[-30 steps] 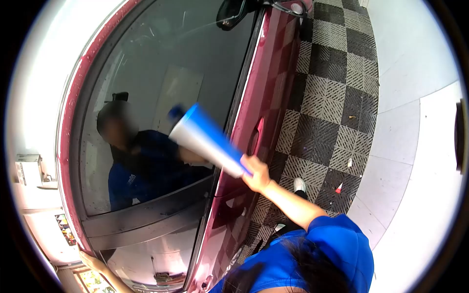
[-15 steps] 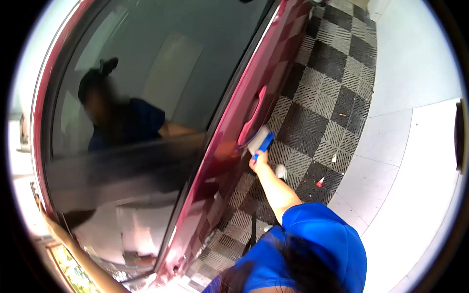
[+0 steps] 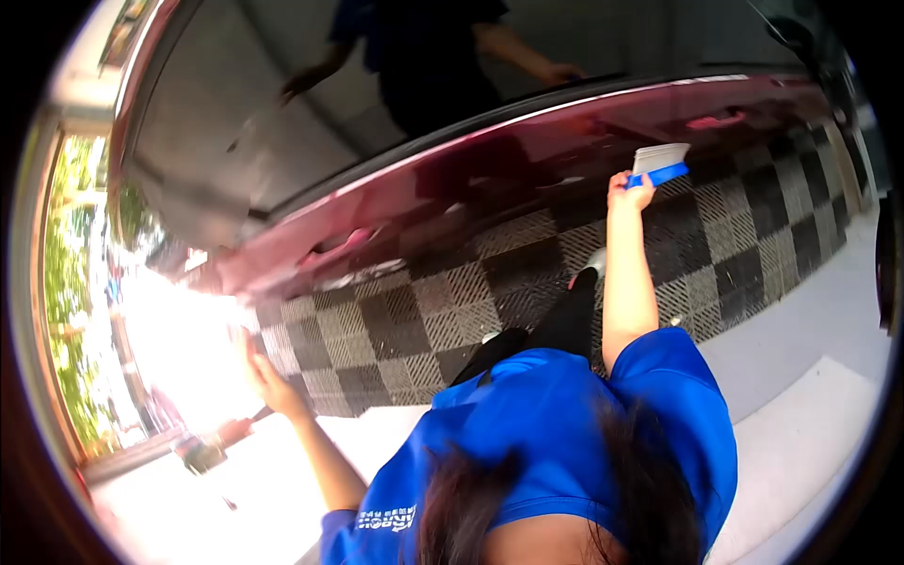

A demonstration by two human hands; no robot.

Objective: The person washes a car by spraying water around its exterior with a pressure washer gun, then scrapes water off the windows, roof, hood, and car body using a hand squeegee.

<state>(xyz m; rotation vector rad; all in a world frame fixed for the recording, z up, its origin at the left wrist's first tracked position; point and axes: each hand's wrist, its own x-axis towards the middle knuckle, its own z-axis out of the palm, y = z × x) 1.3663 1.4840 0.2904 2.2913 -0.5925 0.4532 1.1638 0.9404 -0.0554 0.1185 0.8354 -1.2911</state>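
My right hand (image 3: 632,191) grips the blue handle of a squeegee (image 3: 662,160) with a wide pale blade. The blade points toward the lower side of a dark red car (image 3: 527,155), near a door handle (image 3: 718,121); whether it touches the paint I cannot tell. Away from the car's other end, my left hand (image 3: 269,379) is held out in strong glare, fingers stretched and nothing in them. Dark window glass (image 3: 282,104) above the door mirrors my body and arms.
Black and grey checkered grating tiles (image 3: 527,247) cover the floor beside the car. A second door handle (image 3: 341,245) sticks out on the left. The side mirror (image 3: 789,36) is at upper right. Bright daylight enters by a window (image 3: 71,282) at far left, and a pale wall (image 3: 800,405) runs behind me.
My view has turned, so the car now lies across the top. My left hand has come off the car's far edge area into open air. My right hand still holds the squeegee.
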